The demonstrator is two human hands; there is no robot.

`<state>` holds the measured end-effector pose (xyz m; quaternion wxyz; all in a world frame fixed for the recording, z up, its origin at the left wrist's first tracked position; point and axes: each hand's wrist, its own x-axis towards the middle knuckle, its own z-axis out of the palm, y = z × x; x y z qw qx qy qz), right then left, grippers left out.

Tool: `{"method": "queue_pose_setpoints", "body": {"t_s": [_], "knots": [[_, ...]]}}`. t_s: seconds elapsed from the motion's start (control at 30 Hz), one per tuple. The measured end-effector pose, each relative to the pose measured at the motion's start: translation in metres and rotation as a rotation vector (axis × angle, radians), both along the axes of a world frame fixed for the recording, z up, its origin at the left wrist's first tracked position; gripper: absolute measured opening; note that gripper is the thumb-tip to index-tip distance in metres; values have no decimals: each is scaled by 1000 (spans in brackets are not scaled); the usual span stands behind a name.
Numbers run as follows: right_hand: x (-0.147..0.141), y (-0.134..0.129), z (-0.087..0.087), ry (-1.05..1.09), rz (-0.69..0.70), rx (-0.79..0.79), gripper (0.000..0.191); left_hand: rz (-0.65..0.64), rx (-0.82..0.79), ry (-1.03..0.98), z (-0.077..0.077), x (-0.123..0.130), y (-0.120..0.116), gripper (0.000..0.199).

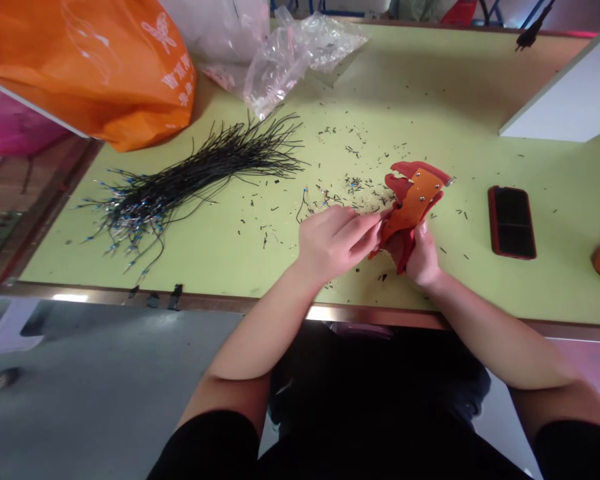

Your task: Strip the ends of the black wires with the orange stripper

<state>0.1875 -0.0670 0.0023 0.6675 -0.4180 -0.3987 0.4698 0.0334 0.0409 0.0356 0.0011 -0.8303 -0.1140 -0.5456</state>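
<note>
My right hand [423, 257] grips a red and orange wire stripper [410, 207], which has a flat orange plate fixed with small metal rivets. My left hand [335, 243] sits just left of the tool, its fingertips pinched together against the tool's jaw end. Any thin wire between those fingers is too small to tell. Left of my hands lies a loose bundle of black wires [195, 180], with small blue-and-metal terminals at its lower-left ends. Short black insulation scraps [350, 183] litter the tabletop around the tool.
The pale green table [430, 80] has a metal front edge. A black phone in a red case [512, 222] lies to the right. An orange plastic bag [90, 67] and clear plastic bags [280, 63] sit at the back left. A white board [565, 87] overlaps the back right corner.
</note>
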Motion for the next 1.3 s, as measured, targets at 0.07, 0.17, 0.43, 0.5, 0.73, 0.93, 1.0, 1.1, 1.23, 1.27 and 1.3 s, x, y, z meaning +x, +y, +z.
{"method": "queue_pose_setpoints", "body": {"t_s": [0.07,0.17,0.43,0.5,0.73,0.93,1.0,1.1,1.23,1.27,1.3], "knots": [[1,-1,-1,-11,31,-9,63,-8,-6,12,0,-1,0,8],[1,-2,-2,-33,65,7,65,-18,-11,17,1,-1,0,8],[-1,-1,7,-39,36,-7,67,-58,-20,26,0,0,0,9],[0,-1,10,-24,75,3,72,-46,-35,22,-1,-1,0,9],[4,-1,10,37,160,-58,92,-6,-59,60,-5,-1,2,6],[8,-2,0,0,186,-63,84,-56,-82,32,-4,0,1,11],[8,-2,1,0,170,-64,77,-46,-72,27,-4,0,1,9],[7,-3,6,-8,135,-78,74,-29,-62,35,-1,0,-1,8],[6,-6,9,5,133,-81,74,-46,-22,32,2,-1,-1,9],[5,-6,9,13,141,-77,73,-44,-11,37,2,-1,-2,9],[5,-6,9,20,151,-74,72,-38,-5,43,2,0,-2,8]]}}
